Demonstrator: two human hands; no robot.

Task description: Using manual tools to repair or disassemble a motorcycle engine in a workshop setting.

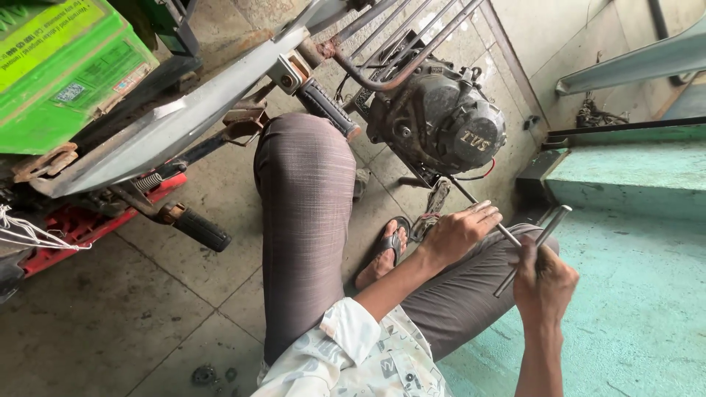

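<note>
My right hand [543, 279] grips a metal T-handle wrench [539, 242] by its crossbar, over my right thigh. The wrench's long thin shaft [471, 198] runs up and left toward the underside of a dark, grimy motorcycle engine [440, 117]. My left hand [460, 231] rests on that shaft with the fingers laid lightly around it, just left of my right hand. I sit on the floor with my left knee [305, 169] raised between the bike and me.
A black footpeg [329, 109] and a second footpeg [198, 229] stick out of the bike frame. A green box [59, 66] sits at top left. A raised green ledge [632, 176] lies on the right. My sandalled foot [386, 254] is on the tiled floor.
</note>
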